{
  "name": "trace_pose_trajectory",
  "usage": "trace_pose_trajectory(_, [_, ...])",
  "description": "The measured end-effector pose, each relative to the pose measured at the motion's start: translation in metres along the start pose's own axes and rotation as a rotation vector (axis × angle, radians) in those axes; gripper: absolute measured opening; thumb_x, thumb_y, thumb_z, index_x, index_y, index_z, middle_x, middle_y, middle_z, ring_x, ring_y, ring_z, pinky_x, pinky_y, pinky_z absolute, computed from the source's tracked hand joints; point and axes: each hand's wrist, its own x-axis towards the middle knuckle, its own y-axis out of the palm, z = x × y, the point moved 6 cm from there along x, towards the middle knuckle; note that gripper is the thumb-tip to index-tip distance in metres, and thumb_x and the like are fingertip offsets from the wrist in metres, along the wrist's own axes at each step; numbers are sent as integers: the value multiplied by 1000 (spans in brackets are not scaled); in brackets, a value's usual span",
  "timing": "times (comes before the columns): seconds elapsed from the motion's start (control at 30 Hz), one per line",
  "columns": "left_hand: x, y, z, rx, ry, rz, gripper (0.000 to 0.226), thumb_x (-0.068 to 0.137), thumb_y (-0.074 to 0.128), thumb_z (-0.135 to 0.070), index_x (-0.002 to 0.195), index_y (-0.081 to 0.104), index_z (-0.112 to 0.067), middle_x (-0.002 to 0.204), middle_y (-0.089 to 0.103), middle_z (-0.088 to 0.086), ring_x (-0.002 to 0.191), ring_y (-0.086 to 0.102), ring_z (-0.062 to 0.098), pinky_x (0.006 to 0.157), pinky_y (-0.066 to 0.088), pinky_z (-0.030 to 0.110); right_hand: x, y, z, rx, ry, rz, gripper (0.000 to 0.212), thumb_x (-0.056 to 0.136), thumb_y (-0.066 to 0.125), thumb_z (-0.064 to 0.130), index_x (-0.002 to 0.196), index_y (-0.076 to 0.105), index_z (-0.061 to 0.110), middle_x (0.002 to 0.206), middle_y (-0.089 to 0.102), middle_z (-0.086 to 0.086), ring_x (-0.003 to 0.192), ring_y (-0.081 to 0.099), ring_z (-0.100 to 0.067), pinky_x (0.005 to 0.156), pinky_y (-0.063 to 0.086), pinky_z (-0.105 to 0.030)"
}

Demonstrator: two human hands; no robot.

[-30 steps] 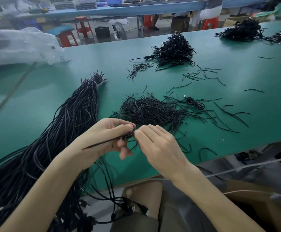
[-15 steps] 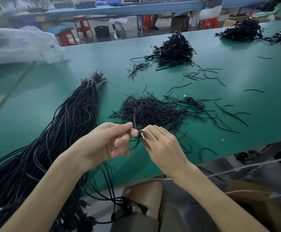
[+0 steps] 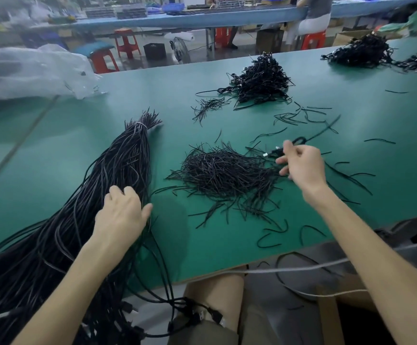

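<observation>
Right hand (image 3: 302, 165) pinches coiled cable (image 3: 280, 151); left hand (image 3: 121, 215) rests loosely spread on cable bundle (image 3: 125, 158).

Open green table (image 3: 167, 150) is left between the long cable bundle (image 3: 118, 170) and the pile of ties (image 3: 222, 173); beyond, the way is blocked by a tangled heap (image 3: 262, 80), and loose strands (image 3: 290, 120), seemingly flat, are scattered rightward.

Wide green bench (image 3: 78, 150). At the left, a long bundle of black cables (image 3: 128, 158), bound near its far end with a pale tie, trailing off the near edge. In the middle, a loose pile of short black ties (image 3: 222, 173). Farther back, a heap of coiled cables (image 3: 262, 80); far right, a second heap (image 3: 359, 52). Scattered single ties (image 3: 299, 118) between. Far left, a clear plastic bag (image 3: 28, 73).
</observation>
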Motion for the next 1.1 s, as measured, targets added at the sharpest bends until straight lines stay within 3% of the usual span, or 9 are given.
trace_pose_trajectory(0.13, [4, -2, 5, 43, -65, -39, 50, 101, 59, -43, 121, 43, 0, 125, 49, 22, 113, 51, 37, 75, 37, 40, -21, 14, -13, -88, -77, 62, 22, 105, 54, 26, 117, 66, 12, 88, 73, 6, 54, 63, 0, 61, 45, -16])
trace_pose_trajectory(0.33, [-7, -21, -5, 41, 137, -91, 23, 109, 45, -32, 93, 51, -17, 85, 61, -1, 65, 56, 22, 59, 43, 37, -77, 46, -3, -90, -214, 253, 13, 102, 60, 15, 112, 67, 17, 89, 71, 6, 68, 66, -4, 66, 51, -17])
trace_pose_trajectory(0.43, [-33, -32, -38, -126, 422, -82, 24, 107, 49, -39, 85, 56, -30, 74, 66, -9, 61, 61, 11, 64, 52, 37, -116, 66, 26, -162, -482, 405, 38, 99, 64, 13, 136, 60, 21, 120, 63, 8, 107, 58, -2, 96, 46, -21])
trace_pose_trajectory(0.5, [-55, -31, -68, -310, 638, 86, 27, 104, 56, -26, 78, 58, -33, 67, 68, -19, 55, 62, 1, 67, 56, 33, -146, 80, 48, -251, -750, 520, 67, 92, 65, 2, 153, 45, 23, 150, 48, 9, 139, 39, -7, 118, 30, -25])
trace_pose_trajectory(0.57, [-73, -30, -88, -526, 765, 274, 27, 101, 60, -14, 78, 63, -29, 61, 66, -20, 45, 61, 2, 58, 53, 22, -160, 91, 54, -249, -818, 635, 88, 78, 61, -13, 156, 37, 21, 156, 44, 5, 147, 31, -8, 124, 24, -29])
trace_pose_trajectory(0.67, [-67, -35, -86, -695, 737, 319, 25, 102, 62, -22, 77, 67, -24, 52, 53, -16, 39, 45, 2, 45, 38, 13, -151, 85, 46, -289, -694, 640, 62, 86, 48, -12, 140, 53, 20, 115, 70, -1, 105, 59, -11, 100, 48, -35])
trace_pose_trajectory(0.8, [-41, -33, -60, -872, 707, 477, 24, 98, 64, -42, 92, 73, -20, 59, 50, 0, 40, 42, 15, 45, 38, 22, -122, 60, 27, -131, -429, 551, 40, 97, 37, -7, 109, 63, 19, 68, 64, 4, 52, 52, -16, 57, 51, -42])
trace_pose_trajectory(1.0, [-15, -28, -15, -1520, 657, 568, 50, 93, 74, -37, 132, 63, -7, 80, 55, 0, 41, 37, 2, 43, 32, 16, -87, 30, 15, 104, -272, 381, 34, 107, 39, 4, 93, 67, 17, 56, 56, -2, 45, 42, -13, 44, 34, -20])
trace_pose_trajectory(1.1, [-15, -37, -16, -1895, 788, 695, 52, 101, 62, -27, 146, 51, -3, 120, 66, 11, 67, 63, 15, 62, 52, 24, -84, 32, 7, 173, -195, 386, 31, 110, 41, 11, 93, 67, 12, 56, 52, -2, 47, 42, -14, 44, 34, -21])
